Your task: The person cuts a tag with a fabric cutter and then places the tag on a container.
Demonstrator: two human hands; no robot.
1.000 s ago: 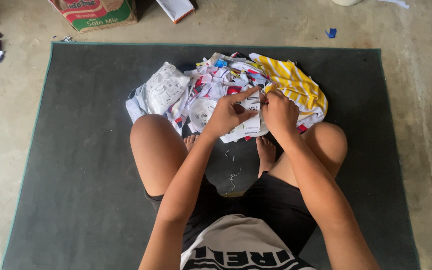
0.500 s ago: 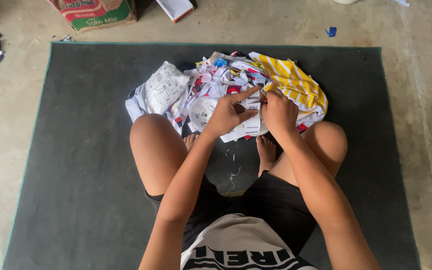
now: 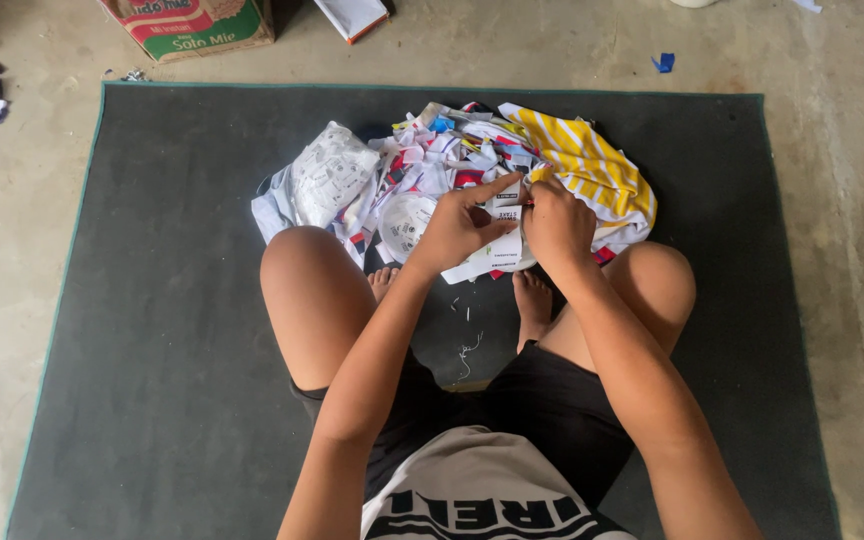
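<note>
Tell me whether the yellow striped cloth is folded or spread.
Neither neatly: the yellow striped cloth lies crumpled, bunched in loose folds on the pile.

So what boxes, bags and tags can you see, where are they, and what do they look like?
Tag: small white strip with dark print, pinched between the left hand and right hand.
Tag pile: white, red and blue scraps heaped on the mat before the knees.
Clear bag: crumpled, printed, left of the pile.
Box: cardboard, red and green, top left on the floor.
Flat pack: white, orange-edged, beside the box.
</note>
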